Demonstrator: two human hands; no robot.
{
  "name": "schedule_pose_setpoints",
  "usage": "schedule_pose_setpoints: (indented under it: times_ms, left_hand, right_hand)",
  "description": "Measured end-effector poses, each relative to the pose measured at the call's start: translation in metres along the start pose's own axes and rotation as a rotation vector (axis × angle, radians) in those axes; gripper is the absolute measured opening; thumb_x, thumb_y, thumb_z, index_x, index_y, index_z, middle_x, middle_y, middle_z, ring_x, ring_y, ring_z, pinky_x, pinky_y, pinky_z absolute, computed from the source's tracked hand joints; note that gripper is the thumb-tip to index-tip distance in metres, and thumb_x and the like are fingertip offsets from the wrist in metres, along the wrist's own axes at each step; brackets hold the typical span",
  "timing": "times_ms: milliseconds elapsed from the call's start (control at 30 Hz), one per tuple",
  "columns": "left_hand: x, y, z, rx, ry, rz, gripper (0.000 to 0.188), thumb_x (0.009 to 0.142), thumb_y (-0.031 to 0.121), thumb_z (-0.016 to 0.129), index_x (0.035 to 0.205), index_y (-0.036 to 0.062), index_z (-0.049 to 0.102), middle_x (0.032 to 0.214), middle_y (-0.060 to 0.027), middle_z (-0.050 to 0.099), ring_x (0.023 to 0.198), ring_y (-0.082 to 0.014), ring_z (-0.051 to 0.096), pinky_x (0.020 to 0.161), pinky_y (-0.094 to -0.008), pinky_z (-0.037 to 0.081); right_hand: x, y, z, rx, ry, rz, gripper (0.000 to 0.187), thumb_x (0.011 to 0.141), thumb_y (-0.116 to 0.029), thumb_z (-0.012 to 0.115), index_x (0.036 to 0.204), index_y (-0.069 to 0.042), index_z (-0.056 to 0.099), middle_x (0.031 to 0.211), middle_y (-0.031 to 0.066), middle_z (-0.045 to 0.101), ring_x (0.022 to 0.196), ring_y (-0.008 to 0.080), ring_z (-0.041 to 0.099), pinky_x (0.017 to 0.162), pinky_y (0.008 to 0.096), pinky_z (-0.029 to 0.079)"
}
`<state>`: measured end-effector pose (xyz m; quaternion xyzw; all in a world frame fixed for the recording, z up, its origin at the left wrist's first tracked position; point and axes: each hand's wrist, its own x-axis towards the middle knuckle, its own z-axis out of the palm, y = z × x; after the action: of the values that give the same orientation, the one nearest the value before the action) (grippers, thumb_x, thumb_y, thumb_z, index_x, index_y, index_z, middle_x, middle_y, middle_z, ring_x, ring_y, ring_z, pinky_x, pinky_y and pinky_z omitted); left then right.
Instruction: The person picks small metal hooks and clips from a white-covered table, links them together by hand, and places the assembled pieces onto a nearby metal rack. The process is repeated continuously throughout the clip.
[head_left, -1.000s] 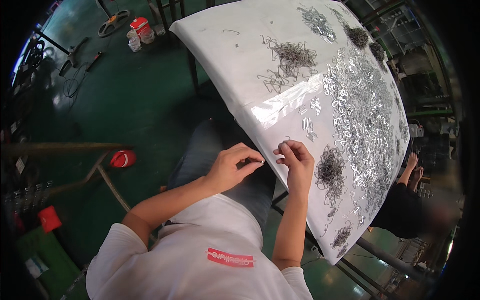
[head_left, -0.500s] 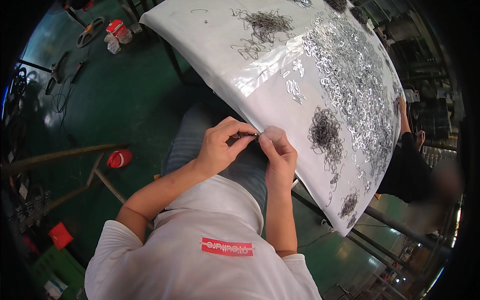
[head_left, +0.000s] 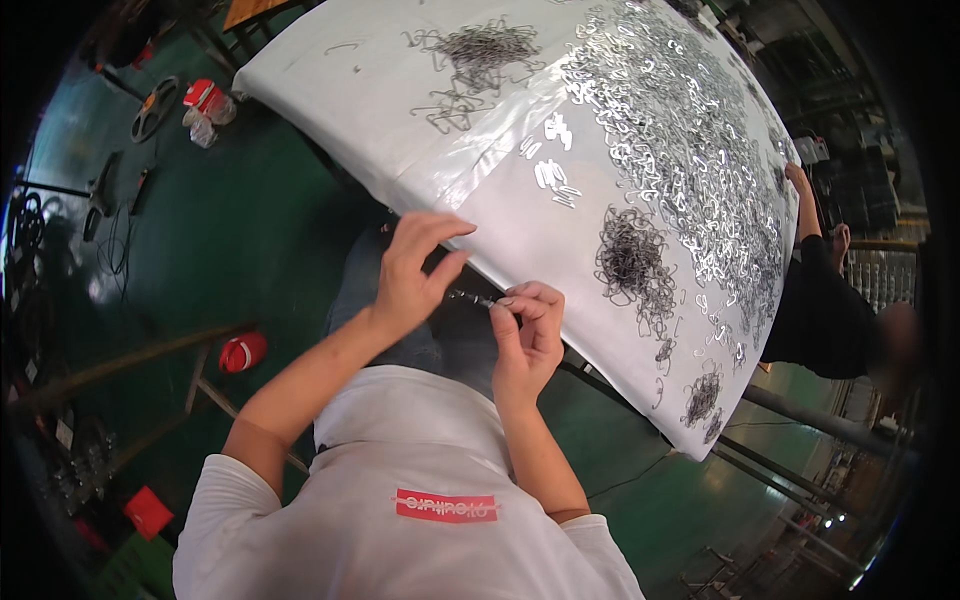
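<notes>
Between the thumb and fingers of my right hand, a small, thin, shiny metal piece is pinched just off the table's near edge. It points left toward my other hand; its exact shape is too small to make out. My left hand is open, thumb and fingers apart with nothing between them, beside the cloth's edge. On the white-covered table, the nearest things are a tangled pile of dark bent wire hooks and a small group of shiny flat metal pieces.
A broad spread of silvery metal hooks covers the table's far side, with another dark hook pile beyond. Across the table, a person in black reaches onto it. A metal frame and a red round object stand at left.
My left hand has come away from the small metal piece and opened, moving up and left. My right hand keeps its pinch and has lowered slightly left. The whole view has shifted a little.
</notes>
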<state>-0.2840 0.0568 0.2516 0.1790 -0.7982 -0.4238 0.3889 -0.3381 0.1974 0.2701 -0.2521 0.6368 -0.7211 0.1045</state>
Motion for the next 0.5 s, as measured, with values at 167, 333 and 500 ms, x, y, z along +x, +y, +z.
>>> schedule_pose_setpoints:
  times_ms: [167,333,500]
  left_hand:
    - [0.076,-0.047,0.073,0.140,-0.187,0.217,0.012,0.076,0.014,0.072,0.086,0.0084,0.071,0.102,-0.0034,0.062,0.097,-0.0234,0.053,0.084,-0.0361,0.044]
    - [0.115,-0.055,0.147,0.414,-0.397,0.190,0.010,0.075,0.016,0.072,0.083,0.0101,0.070,0.102,-0.0038,0.060,0.101,-0.0233,0.051,0.082,-0.0390,0.044]
    - [0.120,-0.055,0.161,0.588,-0.544,0.265,0.010,0.077,0.018,0.070,0.082,0.0096,0.065,0.099,-0.0043,0.061,0.102,-0.0237,0.052,0.080,-0.0393,0.044]
  right_hand:
    - [-0.002,0.006,-0.010,-0.095,0.004,0.013,0.009,0.080,-0.003,0.071,0.086,-0.003,0.064,0.099,0.0085,0.052,0.094,0.0187,0.053,0.082,0.0300,0.045]
    - [-0.006,0.010,-0.016,-0.115,-0.016,0.059,0.010,0.079,0.001,0.070,0.086,-0.003,0.063,0.102,0.0065,0.050,0.096,0.0167,0.051,0.087,0.0287,0.042]
    - [-0.007,0.010,-0.017,-0.134,-0.009,0.068,0.010,0.078,0.000,0.070,0.085,-0.003,0.064,0.099,0.0068,0.052,0.092,0.0179,0.054,0.083,0.0295,0.044]
